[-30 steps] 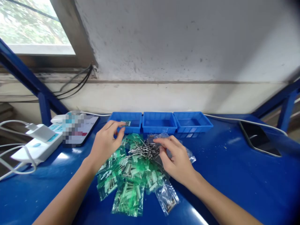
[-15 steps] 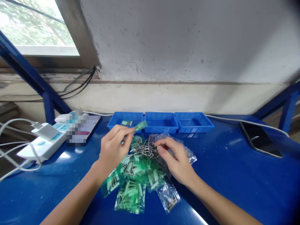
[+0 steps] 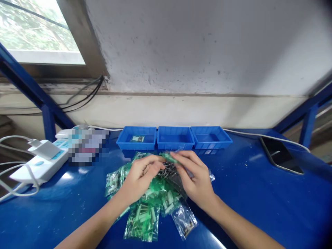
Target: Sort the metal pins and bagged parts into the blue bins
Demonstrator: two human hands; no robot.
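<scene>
Over a heap of loose metal screws (image 3: 168, 170), a small green packet (image 3: 169, 157) is stretched between my two hands. My left hand (image 3: 145, 174) pinches its left end, fingers closed. My right hand (image 3: 195, 174) has its fingers closed on the right end. Several green bags of white plugs and screws (image 3: 142, 219) lie below and left of the heap. A clear bag with brownish pieces (image 3: 185, 221) rests at the lower right of the pile. Fingers hide part of the packet.
Three blue trays (image 3: 175, 142) stand in a row behind the pile; the left one holds a small packet (image 3: 137, 138). A white power strip (image 3: 44, 164) with cables lies left, a phone (image 3: 281, 155) right.
My left hand has moved right and down with the green packet, to meet my right hand, which now grips it too. The view has shifted slightly.
</scene>
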